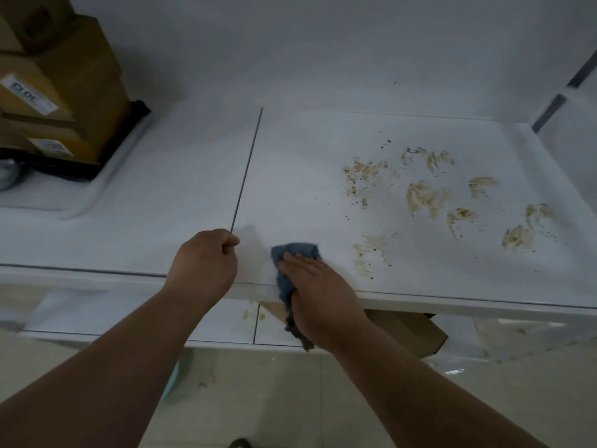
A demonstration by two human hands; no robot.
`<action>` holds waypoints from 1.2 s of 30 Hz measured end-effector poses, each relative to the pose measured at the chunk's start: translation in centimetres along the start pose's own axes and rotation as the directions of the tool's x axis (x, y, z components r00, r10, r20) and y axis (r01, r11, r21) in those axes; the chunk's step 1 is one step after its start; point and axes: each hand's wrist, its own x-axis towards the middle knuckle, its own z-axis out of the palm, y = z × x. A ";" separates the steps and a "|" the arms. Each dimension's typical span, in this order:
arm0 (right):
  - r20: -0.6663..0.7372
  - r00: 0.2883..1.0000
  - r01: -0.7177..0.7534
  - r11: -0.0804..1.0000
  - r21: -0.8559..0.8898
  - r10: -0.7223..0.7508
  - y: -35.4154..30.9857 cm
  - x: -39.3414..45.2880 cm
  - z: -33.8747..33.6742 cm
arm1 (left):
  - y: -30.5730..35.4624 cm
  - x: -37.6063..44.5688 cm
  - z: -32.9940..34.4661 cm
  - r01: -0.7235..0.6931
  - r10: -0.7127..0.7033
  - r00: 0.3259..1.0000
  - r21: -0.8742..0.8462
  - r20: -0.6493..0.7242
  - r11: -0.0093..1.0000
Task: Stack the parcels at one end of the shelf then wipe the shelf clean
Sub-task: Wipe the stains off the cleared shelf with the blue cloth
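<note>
Parcels (61, 76) of brown cardboard sit stacked at the far left end of our white shelf (161, 189). Near the front edge, our right hand (318, 289) lies flat, fingers together, pressing a blue cloth (295, 253) to the surface. Our left hand (203, 263) hovers just beside it, curled into a loose fist. Brown smears (423, 197) mark the shelf's right half.
</note>
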 end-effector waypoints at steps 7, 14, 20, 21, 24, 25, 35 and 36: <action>-0.128 0.980 -0.176 0.966 -0.190 0.153 -0.2 4.4 2.4 | -3.9 1.5 -3.1 0.094 -0.099 0.995 -0.128 -0.031 0.987; -0.013 0.998 0.049 0.966 -0.253 -0.054 -6.1 7.9 5.9 | -7.0 2.9 -4.5 0.087 -0.088 0.996 -0.095 -0.005 0.992; 0.083 0.974 0.226 0.950 -0.215 -0.212 -9.0 7.4 8.2 | -7.5 3.5 -5.0 0.051 -0.047 0.997 -0.062 0.060 0.997; 0.088 0.971 0.235 0.950 -0.205 -0.221 -9.1 7.2 8.3 | -7.4 3.5 -4.9 0.042 -0.037 0.996 -0.067 0.078 0.997; 0.097 0.978 0.199 0.964 -0.179 -0.184 -8.6 6.8 8.0 | -7.0 3.5 -4.6 0.015 -0.005 0.993 -0.087 0.114 0.996; 0.085 0.983 0.176 0.971 -0.163 -0.164 -8.2 6.4 7.8 | -6.7 3.4 -4.4 -0.001 0.011 0.993 -0.089 0.120 0.996; -0.079 0.994 -0.098 0.967 -0.236 0.081 -3.0 1.4 3.5 | -3.1 1.5 -2.1 -0.096 0.110 0.977 -0.083 0.182 0.992; -0.084 0.991 -0.123 0.964 -0.234 0.106 -2.6 0.8 3.0 | -2.5 1.2 -1.8 -0.105 0.120 0.975 -0.084 0.190 0.991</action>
